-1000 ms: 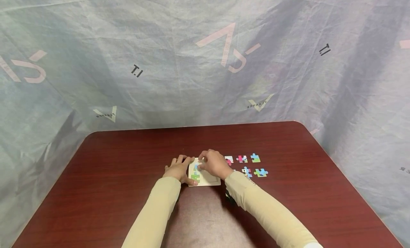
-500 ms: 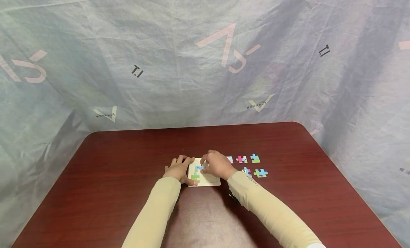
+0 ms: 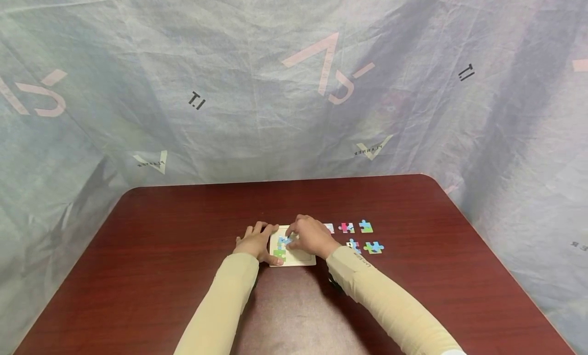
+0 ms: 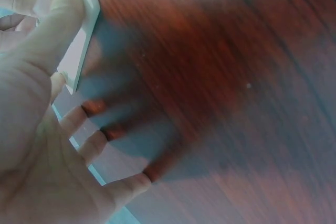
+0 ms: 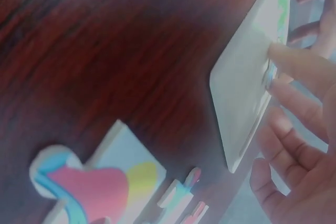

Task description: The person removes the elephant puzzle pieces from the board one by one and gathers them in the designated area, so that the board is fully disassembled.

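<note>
In the head view a pale square puzzle board (image 3: 300, 260) lies on the table. My left hand (image 3: 254, 244) spreads along its left side, the thumb over the near corner and a fingertip at the far one. A green puzzle piece (image 3: 279, 253) lies in the board's near left part. Just beyond it is a blue puzzle piece (image 3: 283, 239), which the thumb and finger of my right hand (image 3: 313, 237) pinch over the board. In the right wrist view those fingertips meet close over the board (image 5: 239, 72), with only a sliver of blue showing between them.
Right of the board lie several loose puzzle pieces in two rows, among them a pink piece (image 3: 346, 227), a blue-green piece (image 3: 365, 226) and another blue-green one (image 3: 373, 248). My right hand partly covers a white piece (image 3: 329, 227). A grey cloth (image 3: 257, 115) hangs behind the dark red table (image 3: 193, 217).
My right hand has shifted slightly right and its fingers have tilted, so more of the blue piece shows. My left hand stays at the board's left side.
</note>
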Motion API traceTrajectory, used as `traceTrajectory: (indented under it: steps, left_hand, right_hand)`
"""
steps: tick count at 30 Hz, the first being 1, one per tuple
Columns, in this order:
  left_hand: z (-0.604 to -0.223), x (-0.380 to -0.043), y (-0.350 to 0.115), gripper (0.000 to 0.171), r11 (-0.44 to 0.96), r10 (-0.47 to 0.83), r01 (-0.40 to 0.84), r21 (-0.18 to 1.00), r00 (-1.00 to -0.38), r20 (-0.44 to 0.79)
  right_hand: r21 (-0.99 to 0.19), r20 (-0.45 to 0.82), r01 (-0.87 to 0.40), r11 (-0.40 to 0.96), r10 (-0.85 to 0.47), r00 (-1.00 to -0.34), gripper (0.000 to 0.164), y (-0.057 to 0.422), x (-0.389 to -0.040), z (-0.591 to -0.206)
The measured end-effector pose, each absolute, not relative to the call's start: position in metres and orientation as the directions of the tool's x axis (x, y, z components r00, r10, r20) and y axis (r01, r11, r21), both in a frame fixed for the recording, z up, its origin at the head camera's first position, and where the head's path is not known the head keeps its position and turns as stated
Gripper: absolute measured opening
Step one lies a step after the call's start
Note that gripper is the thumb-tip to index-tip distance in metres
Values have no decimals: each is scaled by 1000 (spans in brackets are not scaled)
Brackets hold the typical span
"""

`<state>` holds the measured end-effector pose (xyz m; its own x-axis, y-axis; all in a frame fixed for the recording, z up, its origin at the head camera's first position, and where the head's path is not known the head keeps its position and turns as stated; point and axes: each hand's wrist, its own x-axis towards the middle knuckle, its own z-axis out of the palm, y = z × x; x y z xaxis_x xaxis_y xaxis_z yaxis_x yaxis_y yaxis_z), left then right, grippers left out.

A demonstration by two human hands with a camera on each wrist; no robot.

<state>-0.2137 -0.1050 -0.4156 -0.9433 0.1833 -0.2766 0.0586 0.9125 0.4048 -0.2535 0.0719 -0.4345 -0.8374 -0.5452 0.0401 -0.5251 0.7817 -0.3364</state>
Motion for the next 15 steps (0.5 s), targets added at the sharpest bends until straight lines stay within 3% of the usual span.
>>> traceTrajectory:
  steps: [7,15]
  left_hand:
    - [-419,-215,-106,92,915,179,61,400,-948,-265]
    - [-422,-219,-105,91,914,170,41,403,-942,-289]
  right_hand:
    - [-303,67,-533,790,-541,-839,23,75,-252,-430]
    - [-358,41,-507,784,-529,-847,23,84,-250,-422]
